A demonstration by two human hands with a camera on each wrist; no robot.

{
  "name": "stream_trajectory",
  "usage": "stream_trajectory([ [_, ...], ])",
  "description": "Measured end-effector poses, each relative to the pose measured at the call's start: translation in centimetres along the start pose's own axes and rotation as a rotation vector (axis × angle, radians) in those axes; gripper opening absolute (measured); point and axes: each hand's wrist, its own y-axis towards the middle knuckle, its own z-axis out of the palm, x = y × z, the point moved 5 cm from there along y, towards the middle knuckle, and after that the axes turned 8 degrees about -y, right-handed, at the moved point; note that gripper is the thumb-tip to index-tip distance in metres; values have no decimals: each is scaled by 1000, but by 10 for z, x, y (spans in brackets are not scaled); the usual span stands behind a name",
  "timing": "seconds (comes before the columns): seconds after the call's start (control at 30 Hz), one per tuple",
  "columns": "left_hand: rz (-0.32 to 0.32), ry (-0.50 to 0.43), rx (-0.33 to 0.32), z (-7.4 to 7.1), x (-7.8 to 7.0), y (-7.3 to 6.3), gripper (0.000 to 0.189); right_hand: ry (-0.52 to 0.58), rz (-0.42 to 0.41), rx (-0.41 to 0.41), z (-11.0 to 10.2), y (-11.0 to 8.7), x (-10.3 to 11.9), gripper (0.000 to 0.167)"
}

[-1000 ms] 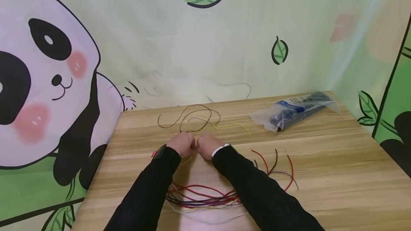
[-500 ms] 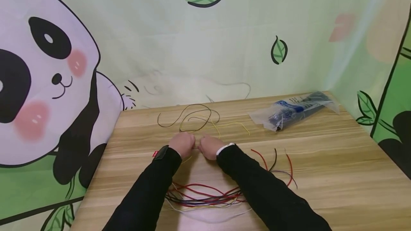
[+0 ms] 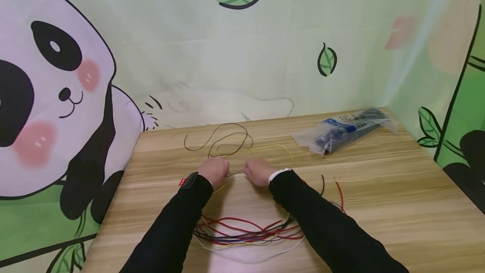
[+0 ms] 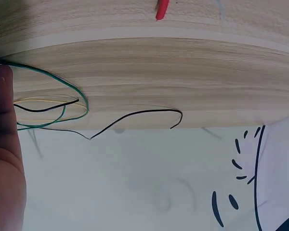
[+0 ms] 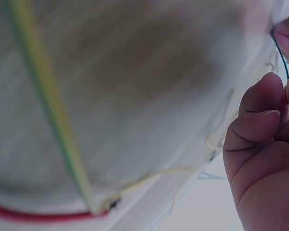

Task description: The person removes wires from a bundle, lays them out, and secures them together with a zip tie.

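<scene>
A thin dark green wire (image 3: 235, 174) spans the short gap between my two hands. My left hand (image 3: 214, 171) pinches it on one side, my right hand (image 3: 259, 172) on the other. In the right wrist view the wire (image 5: 282, 57) runs from the left hand's fingertips to the right thumb and curled fingers (image 5: 264, 94). The left wrist view has a green wire loop (image 4: 82, 91) trailing away from the left fingers, with a black wire end (image 4: 154, 110) beyond it. Loose dark and yellow wires (image 3: 227, 138) lie coiled just behind the hands.
A bundle of red, black and white wires (image 3: 246, 237) lies in front, between the forearms. Red and black wire ends (image 3: 339, 191) stick out beyond the right sleeve. A clear plastic bag with dark contents (image 3: 345, 129) rests at the back right, near the printed backdrop.
My right hand has moved to the right, away from the left hand, so a longer stretch of wire shows between them. The left hand stays nearly in place.
</scene>
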Motion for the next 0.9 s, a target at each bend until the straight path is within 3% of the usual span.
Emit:
stream_trajectory([
  [0.17, 34, -4, -1, 2, 0, 0, 30, 108, 76, -24, -17, -9, -16, 22],
  [0.4, 48, 22, -20, 6, 2, 0, 29, 170, 67, -33, -47, -27, -37, 27],
  [0.7, 11, -4, -4, 4, 0, -2, 27, 251, 73, -96, -82, -60, -63, 25],
  [0.9, 10, 11, -14, 4, -1, -2, 22, 248, 66, -176, -102, -87, -80, 25],
])
